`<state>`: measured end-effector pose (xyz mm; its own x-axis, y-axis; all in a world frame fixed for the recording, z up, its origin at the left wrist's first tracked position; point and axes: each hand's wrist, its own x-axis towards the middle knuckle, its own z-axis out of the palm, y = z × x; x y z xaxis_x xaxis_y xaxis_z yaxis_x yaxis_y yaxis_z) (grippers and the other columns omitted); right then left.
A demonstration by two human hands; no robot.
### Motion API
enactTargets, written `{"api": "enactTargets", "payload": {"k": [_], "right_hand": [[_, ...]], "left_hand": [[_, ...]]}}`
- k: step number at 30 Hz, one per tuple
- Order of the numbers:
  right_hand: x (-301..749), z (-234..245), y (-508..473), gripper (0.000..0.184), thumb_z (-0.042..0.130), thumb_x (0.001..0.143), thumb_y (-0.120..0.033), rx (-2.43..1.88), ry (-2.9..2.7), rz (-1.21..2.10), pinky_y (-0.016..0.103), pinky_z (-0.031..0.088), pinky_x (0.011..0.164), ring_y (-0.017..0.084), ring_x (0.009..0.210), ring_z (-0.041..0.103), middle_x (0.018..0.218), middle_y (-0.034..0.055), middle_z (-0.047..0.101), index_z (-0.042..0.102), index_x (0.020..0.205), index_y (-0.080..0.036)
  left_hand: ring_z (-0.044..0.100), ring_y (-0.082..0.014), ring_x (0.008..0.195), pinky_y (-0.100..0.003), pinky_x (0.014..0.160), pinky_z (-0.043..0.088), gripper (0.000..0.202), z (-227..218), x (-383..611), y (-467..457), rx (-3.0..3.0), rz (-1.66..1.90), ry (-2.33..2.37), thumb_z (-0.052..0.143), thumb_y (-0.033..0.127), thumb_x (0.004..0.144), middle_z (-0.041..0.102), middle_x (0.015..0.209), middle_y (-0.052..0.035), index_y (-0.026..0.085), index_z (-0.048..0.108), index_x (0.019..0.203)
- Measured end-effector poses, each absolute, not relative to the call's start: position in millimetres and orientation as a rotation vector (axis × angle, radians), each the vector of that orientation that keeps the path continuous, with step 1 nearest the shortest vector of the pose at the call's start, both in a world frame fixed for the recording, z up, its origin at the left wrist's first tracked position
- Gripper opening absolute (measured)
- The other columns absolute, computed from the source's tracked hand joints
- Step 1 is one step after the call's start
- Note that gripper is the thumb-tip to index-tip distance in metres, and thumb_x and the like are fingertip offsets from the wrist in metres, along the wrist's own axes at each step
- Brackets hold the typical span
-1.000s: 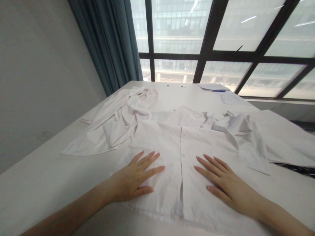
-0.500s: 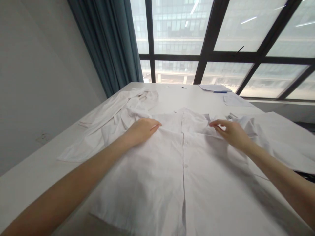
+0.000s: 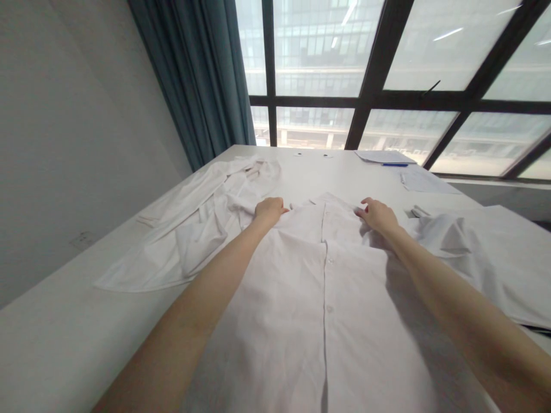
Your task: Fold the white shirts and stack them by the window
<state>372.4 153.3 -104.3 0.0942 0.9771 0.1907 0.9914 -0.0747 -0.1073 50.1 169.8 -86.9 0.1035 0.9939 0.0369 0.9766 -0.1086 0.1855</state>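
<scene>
A white button-up shirt (image 3: 297, 298) lies spread on the table in front of me, its button front facing up and its collar at the far end. My left hand (image 3: 271, 211) is closed, pinching the shirt near its left shoulder. On the other side my right hand (image 3: 376, 214) pinches the shirt near the right shoulder, fingertips by the collar. Small buttons run down the middle placket. The cloth between the fingers is mostly hidden by the hands.
Another crumpled white garment (image 3: 206, 223) lies along the table's left side. More white cloth (image 3: 477, 252) is at the right. Papers (image 3: 383, 156) and a blue pen (image 3: 395, 165) rest at the far right of the white table (image 3: 51, 327). A curtain (image 3: 202, 80) hangs beside the window.
Both hands have moved farther up the shirt toward its collar, the left one also inward. The upper part of the shirt has shifted with them, and the view has turned slightly left.
</scene>
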Motion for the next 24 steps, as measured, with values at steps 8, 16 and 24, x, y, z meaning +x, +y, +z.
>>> {"api": "enactTargets", "payload": {"k": [8,16,24], "right_hand": [[374,-92,155,0.031,0.05,0.089,-0.036,-2.188,-1.827,-0.058,0.032,0.043,0.07,0.025,0.088,0.066,0.096,0.0129,0.074,0.07,0.103,-0.018],[374,-67,159,0.045,0.035,0.09,-0.035,-2.248,-1.626,-0.085,0.033,0.046,0.07,0.028,0.094,0.066,0.104,0.0169,0.072,0.065,0.117,-0.014],[375,-76,141,0.048,0.041,0.087,-0.054,-2.326,-1.906,-0.003,0.041,0.045,0.075,0.031,0.085,0.067,0.089,0.0152,0.074,0.075,0.08,-0.02]], "left_hand": [[0.065,-0.0185,0.069,-0.025,0.061,0.043,0.038,-71,44,163,2.154,0.149,1.762,0.069,0.052,0.076,0.071,0.073,-0.0071,0.015,0.074,0.083],[0.05,-0.014,0.055,-0.026,0.055,0.035,0.044,-38,51,157,2.273,0.4,1.58,0.055,0.049,0.087,0.055,0.055,-0.001,0.016,0.062,0.059],[0.062,-0.0185,0.069,-0.025,0.061,0.042,0.026,-54,68,130,2.263,0.012,1.606,0.063,0.036,0.083,0.068,0.07,-0.0056,0.015,0.067,0.068]]}}
